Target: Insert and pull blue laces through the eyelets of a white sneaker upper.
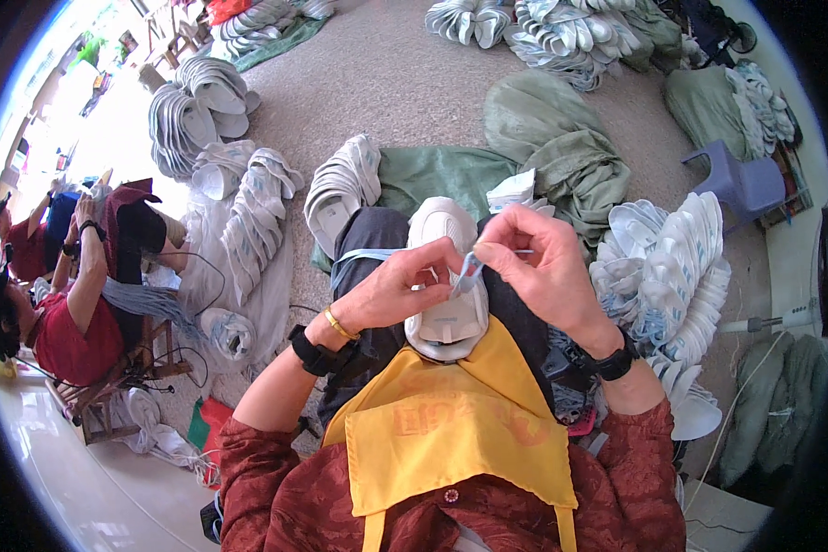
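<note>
A white sneaker (443,222) lies on my lap between my thighs, its toe pointing away from me. Over its middle, a light blue shoelace (470,268) forms a small loop. My left hand (401,287) is closed, its fingertips pinching the lace at the left of the loop. From the right, my right hand (545,268) grips the lace between thumb and forefinger, and a short end sticks out past the fingers. More light blue laces (363,255) lie across my left thigh. My fingers cover part of the shoe's lacing.
Nested rows of white shoes stand at the left (343,189) and right (676,267). Green sacks (543,120) lie ahead on the floor. A purple plastic stool (738,184) is at the right. Two people in red sit at the far left, near a wooden stool (161,354).
</note>
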Demonstrator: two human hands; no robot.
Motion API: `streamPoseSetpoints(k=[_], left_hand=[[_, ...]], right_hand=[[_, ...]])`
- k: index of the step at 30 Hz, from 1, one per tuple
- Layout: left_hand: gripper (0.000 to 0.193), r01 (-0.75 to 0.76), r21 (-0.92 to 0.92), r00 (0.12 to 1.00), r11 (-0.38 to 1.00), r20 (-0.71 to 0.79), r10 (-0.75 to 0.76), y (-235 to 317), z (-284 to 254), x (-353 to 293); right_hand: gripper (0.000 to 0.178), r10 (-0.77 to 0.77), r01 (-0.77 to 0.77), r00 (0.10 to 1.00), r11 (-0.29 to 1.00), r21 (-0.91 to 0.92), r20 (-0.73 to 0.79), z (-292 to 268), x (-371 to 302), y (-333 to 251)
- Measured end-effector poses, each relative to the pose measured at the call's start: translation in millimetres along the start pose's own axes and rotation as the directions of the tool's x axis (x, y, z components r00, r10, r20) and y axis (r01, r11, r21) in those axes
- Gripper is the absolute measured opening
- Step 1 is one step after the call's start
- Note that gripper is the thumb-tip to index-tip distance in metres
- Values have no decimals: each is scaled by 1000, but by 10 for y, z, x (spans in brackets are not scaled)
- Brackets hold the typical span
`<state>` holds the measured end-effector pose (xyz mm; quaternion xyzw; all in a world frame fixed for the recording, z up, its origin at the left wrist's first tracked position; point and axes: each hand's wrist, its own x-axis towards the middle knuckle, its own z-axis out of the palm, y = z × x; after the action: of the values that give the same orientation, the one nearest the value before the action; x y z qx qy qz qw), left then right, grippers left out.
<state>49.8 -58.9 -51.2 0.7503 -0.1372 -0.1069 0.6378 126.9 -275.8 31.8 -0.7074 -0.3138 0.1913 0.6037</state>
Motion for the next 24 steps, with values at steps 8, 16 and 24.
streamPoseSetpoints(k=[8, 16, 24], left_hand=[[12, -22, -186, 999, 982, -46, 13, -6, -12, -2], [7, -106, -251, 925, 962, -381, 3, -159, -25, -152], [8, 265, -148, 839, 953, -451, -303, -31, -596, -1115]], right_hand=[[8, -69, 70, 993, 998, -6, 93, 95, 148, -40], [12, 111, -134, 987, 967, 218, 116, -128, -203, 159], [8, 516, -405, 811, 835, 372, -277, -1541, -1359, 1186]])
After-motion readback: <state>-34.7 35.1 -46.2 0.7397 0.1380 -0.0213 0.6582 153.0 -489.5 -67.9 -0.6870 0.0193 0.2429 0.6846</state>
